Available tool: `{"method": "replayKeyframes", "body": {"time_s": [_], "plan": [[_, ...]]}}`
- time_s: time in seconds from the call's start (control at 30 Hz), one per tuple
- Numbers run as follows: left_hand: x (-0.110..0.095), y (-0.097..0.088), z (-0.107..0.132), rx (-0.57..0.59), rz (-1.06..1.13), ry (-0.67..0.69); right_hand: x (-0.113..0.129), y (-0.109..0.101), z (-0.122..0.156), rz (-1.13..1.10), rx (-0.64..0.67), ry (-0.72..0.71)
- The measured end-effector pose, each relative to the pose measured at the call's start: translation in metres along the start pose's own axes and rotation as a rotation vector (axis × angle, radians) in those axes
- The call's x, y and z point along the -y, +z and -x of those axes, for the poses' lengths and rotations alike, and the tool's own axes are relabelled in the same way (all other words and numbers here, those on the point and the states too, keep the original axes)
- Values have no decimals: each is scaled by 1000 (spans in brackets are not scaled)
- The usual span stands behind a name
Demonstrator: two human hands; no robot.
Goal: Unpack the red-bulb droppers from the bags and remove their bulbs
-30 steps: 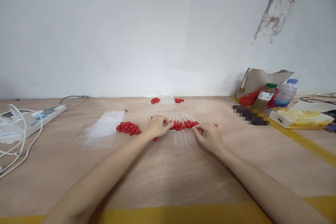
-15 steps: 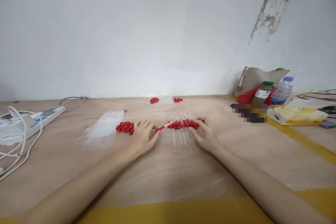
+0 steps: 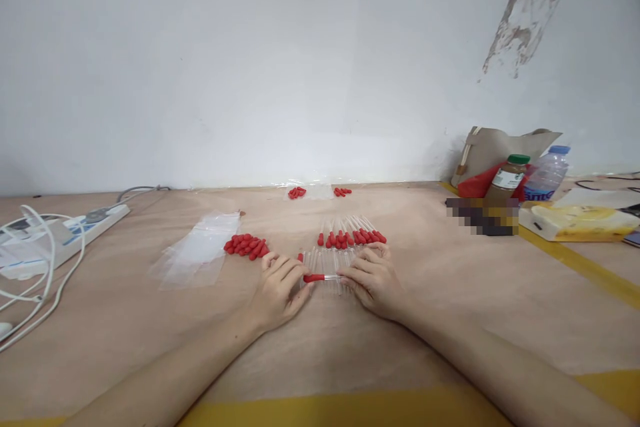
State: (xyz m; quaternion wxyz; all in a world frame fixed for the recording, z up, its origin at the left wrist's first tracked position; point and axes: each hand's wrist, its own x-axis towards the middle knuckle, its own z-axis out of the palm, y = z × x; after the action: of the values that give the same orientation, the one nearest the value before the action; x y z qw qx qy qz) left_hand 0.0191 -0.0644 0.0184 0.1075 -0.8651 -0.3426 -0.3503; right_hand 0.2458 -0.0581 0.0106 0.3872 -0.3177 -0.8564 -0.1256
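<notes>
My left hand [image 3: 283,283] pinches the red rubber bulb [image 3: 315,277] of a dropper. Its clear tube [image 3: 331,277] runs sideways to my right hand [image 3: 373,278], whose fingers are closed on the other end. A second red bulb [image 3: 301,257] shows at my left fingertips; whether it is held I cannot tell. Beneath and behind the hands lie several loose clear tubes [image 3: 320,257]. Beyond them rests a row of droppers with red bulbs [image 3: 351,237], tubes pointing to the wall. A heap of red bulbs [image 3: 245,245] lies just left of my left hand.
Clear plastic bags [image 3: 200,247] lie fanned on the left. Two small groups of red bulbs [image 3: 297,193] sit on plastic by the wall. A power strip [image 3: 95,230] with white cables is far left. Bottles [image 3: 509,180], a bag [image 3: 490,143] and a tissue pack [image 3: 580,221] stand right.
Both hands have come nearer to me, and the right has moved in toward the left. The bulb and tube now lie level between them. The right hand has left the dropper row.
</notes>
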Motion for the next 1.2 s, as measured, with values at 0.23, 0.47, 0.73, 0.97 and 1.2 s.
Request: {"method": "replayKeyframes", "body": {"time_s": [0.23, 0.47, 0.73, 0.97, 1.2], "plan": [[-1, -1, -2, -16, 18, 120, 8, 4, 3, -32, -9, -35], [-1, -3, 4, -8, 3, 232, 9, 1, 7, -39, -17, -90], [23, -15, 11, -67, 83, -38, -21, -23, 6, -8, -34, 187], [22, -23, 1, -65, -36, -304, -49, -42, -1, 66, 101, 616], [26, -15, 2, -51, 61, -374, -34, -20, -3, -206, 179, 758]]}}
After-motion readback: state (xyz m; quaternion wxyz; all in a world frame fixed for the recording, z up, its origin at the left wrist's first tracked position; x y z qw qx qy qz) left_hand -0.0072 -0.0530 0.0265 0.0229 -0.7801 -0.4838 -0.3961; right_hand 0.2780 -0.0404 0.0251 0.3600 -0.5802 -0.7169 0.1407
